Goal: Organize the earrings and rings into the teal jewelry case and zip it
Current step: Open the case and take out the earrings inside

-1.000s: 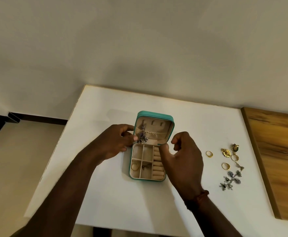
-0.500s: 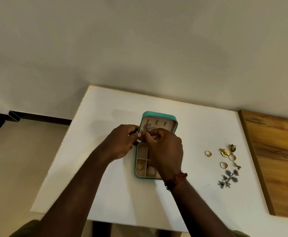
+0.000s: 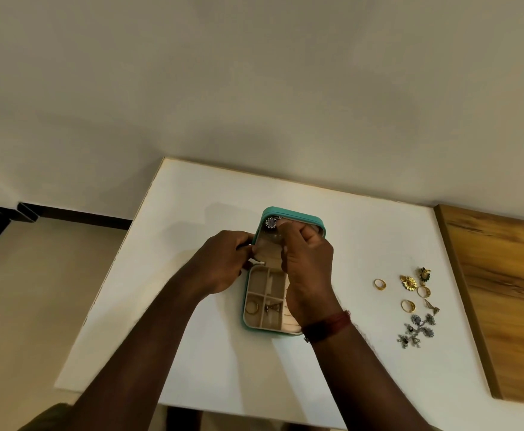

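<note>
On the white counter (image 3: pixel 192 353), the left hand (image 3: pixel 223 262) grips the left edge of the open teal zip jewelry case (image 3: pixel 288 213), fingers curled on its raised lid. The right hand (image 3: pixel 307 269) pinches a silver flower-shaped earring (image 3: pixel 270 222) against the lid's beige lining. Gold rings (image 3: pixel 380 284) and a silver branch-shaped earring (image 3: pixel 417 331) lie well apart to the right.

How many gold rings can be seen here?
4. Three lie loose on the white table right of the teal case: one, one, one. One sits in the case's near-left compartment. The right hand may hide more.
</note>
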